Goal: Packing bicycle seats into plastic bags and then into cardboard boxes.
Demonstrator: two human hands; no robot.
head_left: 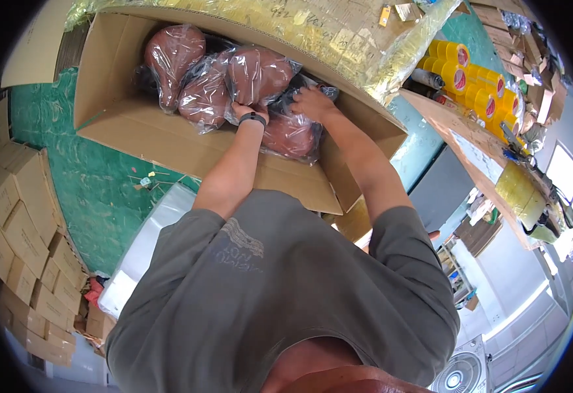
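Note:
Inside a long open cardboard box (129, 131) lie several brown, pear-shaped bicycle saddles in clear plastic bags. One bagged saddle (176, 56) rests at the left with its narrow end toward me. Beside it is a second saddle (204, 98). My left hand (252, 114), with a dark band at the wrist, grips the lower edge of the middle saddle (257, 73); part of its fingers is hidden beneath. My right hand (312, 105) has its fingers curled on the plastic of the right-hand saddle (289, 135), close to the box's right end.
Behind the box is a surface covered in yellowish film (299, 29). Rolls of yellow tape (476, 85) stand on a wooden bench (463, 134) at the right. Stacked cartons (24, 242) fill the left side. A white wrapped block (149, 242) lies on the green floor (57, 190).

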